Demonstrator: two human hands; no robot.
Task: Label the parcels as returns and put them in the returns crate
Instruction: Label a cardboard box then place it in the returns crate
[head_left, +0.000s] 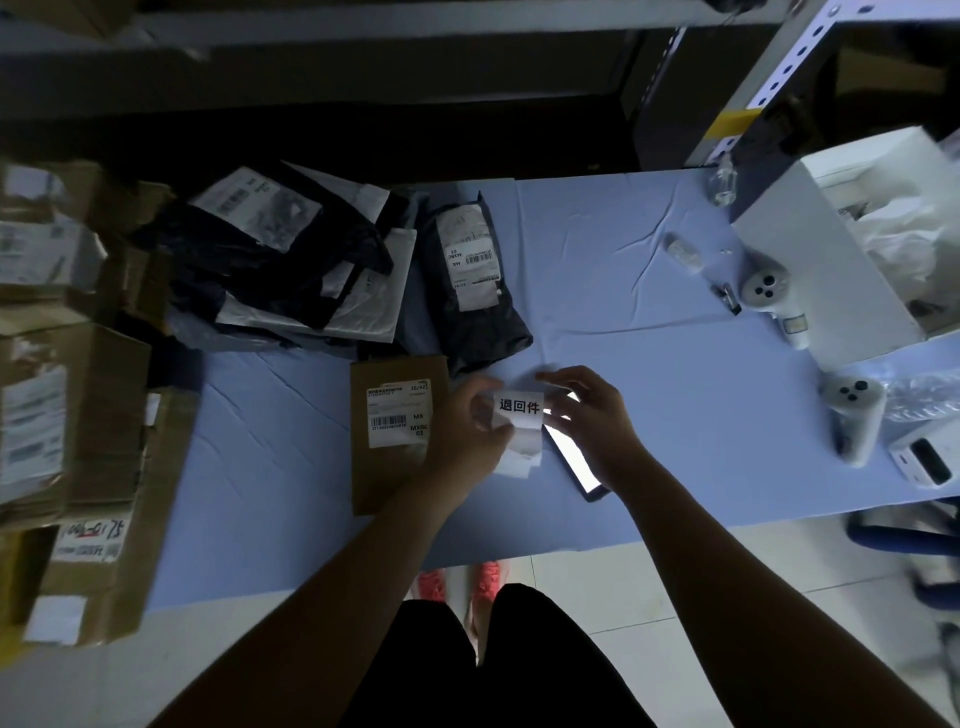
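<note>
The label (519, 406) is held above the desk (675, 364), fingers of the left hand (470, 431) clamped on its left edge and of the right hand (587, 415) on its right; advise peeling cleanly, then pressing it flat, crease-free, on the parcel (397, 431) at their 9 o'clock.

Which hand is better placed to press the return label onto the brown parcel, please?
Probably the left hand: it holds the label right beside the brown parcel, while the right hand is farther off, above the phone.

Parcel sorting room, labelled mailer bags (291, 260), cardboard boxes (67, 415), metal shelving (779, 78)
</note>
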